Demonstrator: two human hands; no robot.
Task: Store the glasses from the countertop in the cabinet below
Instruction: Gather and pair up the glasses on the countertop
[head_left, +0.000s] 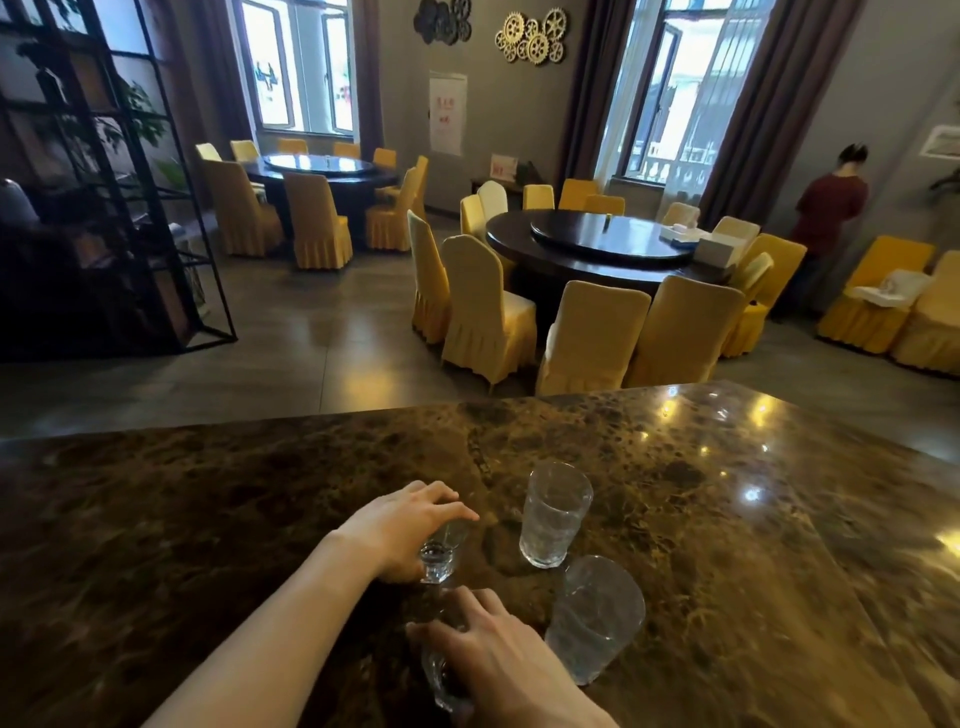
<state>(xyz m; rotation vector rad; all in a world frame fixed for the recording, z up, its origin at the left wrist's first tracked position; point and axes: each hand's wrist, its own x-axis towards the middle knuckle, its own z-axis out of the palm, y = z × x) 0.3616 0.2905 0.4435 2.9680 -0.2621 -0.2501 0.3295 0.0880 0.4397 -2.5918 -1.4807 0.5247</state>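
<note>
Several clear glasses stand on a dark marble countertop. My left hand is wrapped from above around a small glass at the counter's middle. My right hand covers another small glass near the front edge, fingers closed on it. A tall tumbler stands free just right of my left hand. A second tall tumbler stands free beside my right hand. The cabinet below is out of view.
Beyond the counter lie a tiled floor and round dining tables ringed by yellow-covered chairs. A black metal shelf stands at the left. A person in a red top stands at the far right wall.
</note>
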